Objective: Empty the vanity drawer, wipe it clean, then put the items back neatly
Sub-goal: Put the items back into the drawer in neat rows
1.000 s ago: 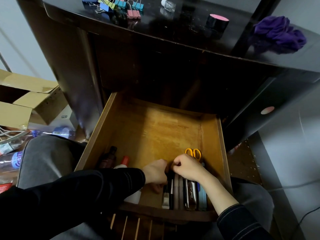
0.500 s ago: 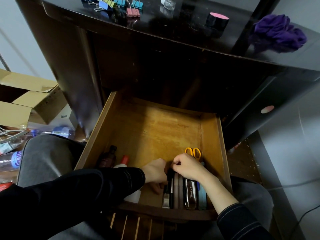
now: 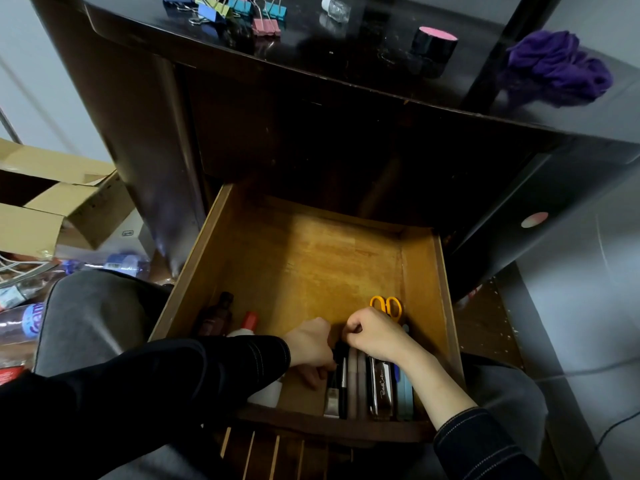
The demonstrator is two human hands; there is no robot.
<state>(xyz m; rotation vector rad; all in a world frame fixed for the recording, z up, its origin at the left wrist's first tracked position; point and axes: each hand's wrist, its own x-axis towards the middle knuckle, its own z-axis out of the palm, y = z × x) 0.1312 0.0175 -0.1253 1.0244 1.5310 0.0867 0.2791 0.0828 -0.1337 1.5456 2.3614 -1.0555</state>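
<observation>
The wooden drawer [image 3: 420, 271] stands pulled open below the dark vanity top. Along its front right lies a tight row of slim items: black pens [image 3: 341, 382], grey cases [image 3: 356, 386], a shiny dark case with script [image 3: 381, 389] and a blue one [image 3: 404, 393]. Orange-handled scissors [image 3: 386, 304] lie behind them. My left hand [image 3: 311, 344] and right hand [image 3: 375, 336] meet over the far ends of the black pens, fingers curled on them. A brown bottle [image 3: 214, 315] and a white red-capped bottle [image 3: 247, 323] lie at the front left.
On the vanity top lie coloured binder clips [image 3: 239, 12], a small clear bottle [image 3: 334, 6], a black jar with a pink lid [image 3: 433, 45] and a purple cloth [image 3: 557, 67]. Cardboard boxes [image 3: 59, 202] and plastic bottles [image 3: 31, 320] crowd the floor at left.
Both hands have stayed on the far ends of the pens with only slight finger movement. The items in the drawer lie as before.
</observation>
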